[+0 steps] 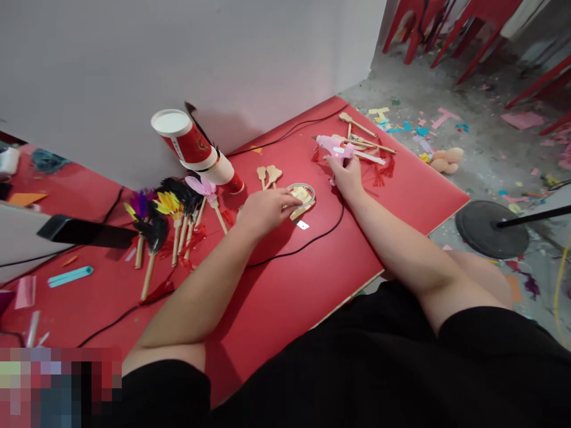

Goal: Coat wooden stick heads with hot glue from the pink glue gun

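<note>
My right hand (349,177) is wrapped round the handle of a pink glue gun (338,147), with its nozzle toward the upper left and a pale glue stick sticking out behind. My left hand (267,209) has its fingertips closed at the left edge of a white ring (313,195). Inside and under the ring lie pale yellow pieces (301,195), partly hidden by the fingers. A small white tag (303,224) lies on the red tabletop (285,297) just below. Wooden sticks with wide, scalloped ends (273,174) rest beyond my left hand.
Several feather-topped sticks (169,204) with red tassels lie at left, near stacked paper cups (191,139). More wooden sticks (359,126) lie behind the glue gun. A black cord (307,245) crosses the table. A round stand base (491,229) and paper scraps are on the floor.
</note>
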`<act>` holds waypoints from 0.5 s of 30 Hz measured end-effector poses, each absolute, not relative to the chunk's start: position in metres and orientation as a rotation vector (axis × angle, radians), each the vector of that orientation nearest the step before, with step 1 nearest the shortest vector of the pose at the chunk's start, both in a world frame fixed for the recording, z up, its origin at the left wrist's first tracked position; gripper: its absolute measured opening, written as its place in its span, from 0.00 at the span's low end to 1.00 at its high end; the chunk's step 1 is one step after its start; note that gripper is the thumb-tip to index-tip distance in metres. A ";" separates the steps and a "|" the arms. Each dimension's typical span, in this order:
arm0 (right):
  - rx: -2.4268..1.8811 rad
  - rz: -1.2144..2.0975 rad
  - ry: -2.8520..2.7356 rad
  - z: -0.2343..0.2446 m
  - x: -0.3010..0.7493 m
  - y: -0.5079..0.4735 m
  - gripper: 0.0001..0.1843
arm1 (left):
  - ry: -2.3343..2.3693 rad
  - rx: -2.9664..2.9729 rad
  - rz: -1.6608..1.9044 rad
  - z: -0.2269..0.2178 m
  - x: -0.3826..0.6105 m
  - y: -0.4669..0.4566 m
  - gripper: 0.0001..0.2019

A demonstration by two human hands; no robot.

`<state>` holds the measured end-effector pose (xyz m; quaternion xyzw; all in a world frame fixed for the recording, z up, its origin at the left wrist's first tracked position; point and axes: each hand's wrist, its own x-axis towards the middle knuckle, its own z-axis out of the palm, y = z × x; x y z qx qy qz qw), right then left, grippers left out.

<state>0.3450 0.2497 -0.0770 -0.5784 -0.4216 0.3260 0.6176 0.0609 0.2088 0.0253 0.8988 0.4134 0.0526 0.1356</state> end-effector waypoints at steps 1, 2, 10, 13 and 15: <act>-1.327 0.770 -0.965 -0.077 0.343 0.251 0.36 | 1.206 2.601 0.133 0.023 0.056 0.198 0.15; -1.318 0.787 -0.963 -0.077 0.342 0.252 0.36 | 1.219 2.596 0.122 0.020 0.053 0.190 0.15; -1.295 0.826 -1.017 -0.067 0.346 0.238 0.36 | 1.120 2.685 0.338 -0.001 0.042 0.190 0.15; -1.295 0.887 -1.039 -0.058 0.346 0.226 0.39 | 1.044 2.749 0.368 -0.007 0.036 0.193 0.15; -1.270 0.944 -1.048 -0.051 0.345 0.219 0.40 | 1.002 2.769 0.389 -0.011 0.034 0.195 0.15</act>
